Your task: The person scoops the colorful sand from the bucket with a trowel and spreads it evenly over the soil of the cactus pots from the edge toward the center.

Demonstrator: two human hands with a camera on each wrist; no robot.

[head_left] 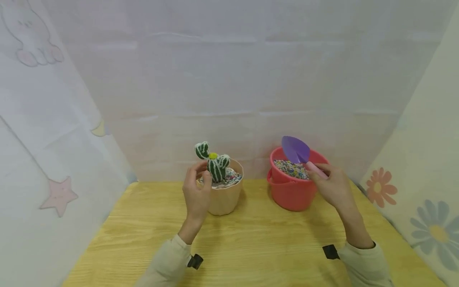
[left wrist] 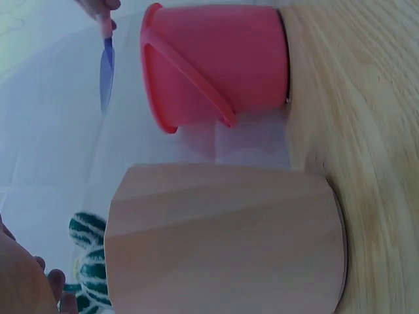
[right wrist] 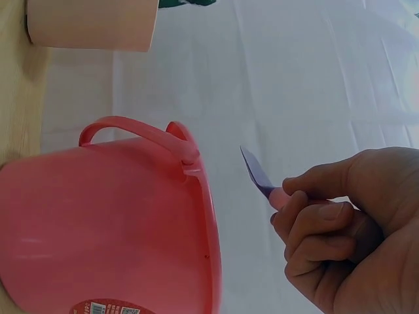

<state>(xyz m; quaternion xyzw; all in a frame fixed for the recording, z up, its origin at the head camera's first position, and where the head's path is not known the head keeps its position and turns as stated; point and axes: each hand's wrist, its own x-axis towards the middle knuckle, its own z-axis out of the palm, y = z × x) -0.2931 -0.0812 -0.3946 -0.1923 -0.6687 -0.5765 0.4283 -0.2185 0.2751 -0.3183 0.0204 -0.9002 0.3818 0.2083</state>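
Observation:
A green crocheted cactus [head_left: 216,170] with white ridges and a yellow top stands in a cream pot [head_left: 224,201] among coloured gravel. My left hand [head_left: 198,195] holds the cactus from its left side, thumb in front and fingers partly hidden behind. In the left wrist view its fingertips [left wrist: 57,281] overlap the cactus. My right hand [head_left: 331,185] grips the pink handle of a small trowel [head_left: 295,149] with a purple blade. That blade is above a red bucket [head_left: 294,197]; in the right wrist view the trowel [right wrist: 256,173] is beyond the bucket's rim.
Multicoloured gravel [head_left: 292,169] lies inside the bucket, whose handle [left wrist: 190,75] hangs down at its side. Both containers stand near the back edge of a wooden table [head_left: 251,247]. Pale wall sheets [head_left: 251,79] rise behind and at both sides.

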